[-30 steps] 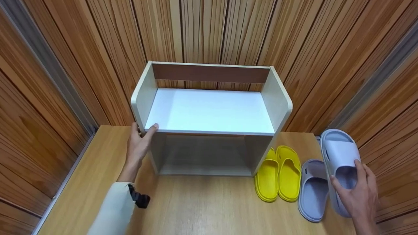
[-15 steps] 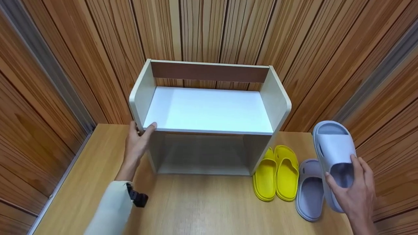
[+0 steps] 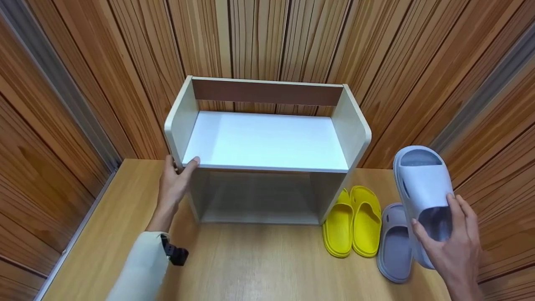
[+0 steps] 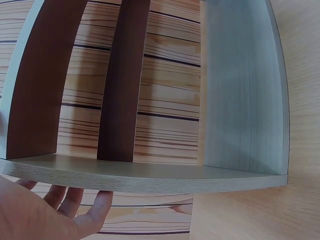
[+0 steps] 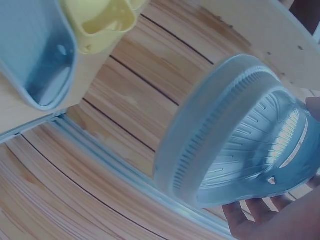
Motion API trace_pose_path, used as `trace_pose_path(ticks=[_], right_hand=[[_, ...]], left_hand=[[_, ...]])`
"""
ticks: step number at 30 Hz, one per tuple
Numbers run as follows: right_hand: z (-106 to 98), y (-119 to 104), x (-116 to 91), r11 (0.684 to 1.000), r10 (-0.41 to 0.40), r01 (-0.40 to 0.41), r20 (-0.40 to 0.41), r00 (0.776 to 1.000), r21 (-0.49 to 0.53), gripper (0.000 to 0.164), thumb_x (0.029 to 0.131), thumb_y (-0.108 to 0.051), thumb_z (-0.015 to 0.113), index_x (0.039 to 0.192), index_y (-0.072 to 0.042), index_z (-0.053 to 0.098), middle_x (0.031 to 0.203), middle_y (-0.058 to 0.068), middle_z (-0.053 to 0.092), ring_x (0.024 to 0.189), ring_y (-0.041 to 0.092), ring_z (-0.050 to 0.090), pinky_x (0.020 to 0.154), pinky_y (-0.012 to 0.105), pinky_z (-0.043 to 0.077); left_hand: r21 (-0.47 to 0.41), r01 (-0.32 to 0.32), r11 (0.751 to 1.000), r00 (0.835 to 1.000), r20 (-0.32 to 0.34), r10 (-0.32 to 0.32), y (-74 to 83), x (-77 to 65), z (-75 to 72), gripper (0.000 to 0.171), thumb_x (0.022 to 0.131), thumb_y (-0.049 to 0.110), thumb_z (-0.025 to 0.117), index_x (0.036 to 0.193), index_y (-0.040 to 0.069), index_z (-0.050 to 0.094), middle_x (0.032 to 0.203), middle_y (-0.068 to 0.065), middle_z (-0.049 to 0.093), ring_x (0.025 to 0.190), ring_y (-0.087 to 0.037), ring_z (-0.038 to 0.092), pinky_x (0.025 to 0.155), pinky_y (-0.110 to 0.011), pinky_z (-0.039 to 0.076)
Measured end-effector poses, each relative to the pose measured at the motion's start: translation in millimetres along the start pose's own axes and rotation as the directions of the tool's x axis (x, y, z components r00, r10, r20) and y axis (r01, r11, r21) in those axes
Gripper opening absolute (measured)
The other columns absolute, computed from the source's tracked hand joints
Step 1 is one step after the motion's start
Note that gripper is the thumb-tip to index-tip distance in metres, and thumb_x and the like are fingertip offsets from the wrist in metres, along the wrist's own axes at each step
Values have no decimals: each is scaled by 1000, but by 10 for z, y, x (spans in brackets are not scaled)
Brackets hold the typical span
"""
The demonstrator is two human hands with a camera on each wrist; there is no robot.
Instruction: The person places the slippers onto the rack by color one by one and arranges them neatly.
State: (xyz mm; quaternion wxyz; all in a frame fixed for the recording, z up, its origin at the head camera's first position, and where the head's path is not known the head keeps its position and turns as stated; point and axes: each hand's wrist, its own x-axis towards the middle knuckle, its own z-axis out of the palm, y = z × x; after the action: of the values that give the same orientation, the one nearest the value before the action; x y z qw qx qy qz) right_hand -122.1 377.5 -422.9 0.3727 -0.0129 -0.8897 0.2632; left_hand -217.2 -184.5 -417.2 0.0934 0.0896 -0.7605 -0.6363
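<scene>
A small two-level shoe rack (image 3: 267,169) with a white upper shelf stands against the back wall. My left hand (image 3: 173,184) grips its left side at the upper shelf, thumb on the shelf's front corner. In the left wrist view, its fingers (image 4: 95,212) lie along the outside of the side panel. My right hand (image 3: 453,240) holds a grey slipper (image 3: 424,184) by its side, toe pointing away and lifted above the floor. The right wrist view shows that slipper (image 5: 220,145) from its opening. Its grey mate (image 3: 396,255) lies on the wooden floor, partly behind the held one.
A pair of yellow slippers (image 3: 365,234) lies on the floorboard (image 3: 267,263) between the rack and the grey mate, close to the rack's right side. Wood-panelled walls (image 3: 267,37) enclose the back and both sides.
The held grey slipper has risen and shifted left, toward the rack, with my right hand. My left hand keeps its grip on the rack. The view has shifted slightly.
</scene>
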Motion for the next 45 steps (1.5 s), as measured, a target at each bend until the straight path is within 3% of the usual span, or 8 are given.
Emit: trace_pose_path(ticks=[6,22,29,36,45], right_hand=[[-51,-158,-6,999,-25,25,2,1000,41,97,66,-5,86,153,-12,44,152,27,39,123,53,45,85,78,41],[-83,-489,-68,995,-87,88,-6,996,50,94,65,-14,84,151,-12,47,154,22,39,123,54,45,88,77,40],[-8,-662,-140,993,-79,80,-22,997,90,96,62,-10,87,150,-10,48,154,22,39,123,52,45,89,77,40],[100,-747,-141,975,-147,155,-62,987,158,96,60,-8,87,148,-5,49,151,26,41,121,55,46,82,79,41],[289,-944,-231,968,-142,145,-25,989,207,96,63,-4,88,150,-6,47,152,25,38,125,52,44,84,78,42]], left_hand=[[-7,-31,999,999,-12,31,-11,6,1,76,98,43,62,155,8,26,157,-23,31,141,-37,34,112,-58,31],[4,-26,1000,1000,-3,26,-22,14,23,79,98,45,62,157,8,24,161,-23,27,146,-38,30,115,-59,27],[6,-23,1000,1000,-12,23,-23,9,15,77,98,44,62,156,8,26,160,-23,28,145,-38,31,114,-59,28],[4,-27,1000,1000,0,27,-35,7,28,78,99,43,62,156,8,24,159,-22,28,142,-38,32,113,-59,29],[8,-23,1000,1000,-2,23,-15,-2,-5,79,98,44,63,156,8,24,159,-22,28,142,-38,33,113,-59,30]])
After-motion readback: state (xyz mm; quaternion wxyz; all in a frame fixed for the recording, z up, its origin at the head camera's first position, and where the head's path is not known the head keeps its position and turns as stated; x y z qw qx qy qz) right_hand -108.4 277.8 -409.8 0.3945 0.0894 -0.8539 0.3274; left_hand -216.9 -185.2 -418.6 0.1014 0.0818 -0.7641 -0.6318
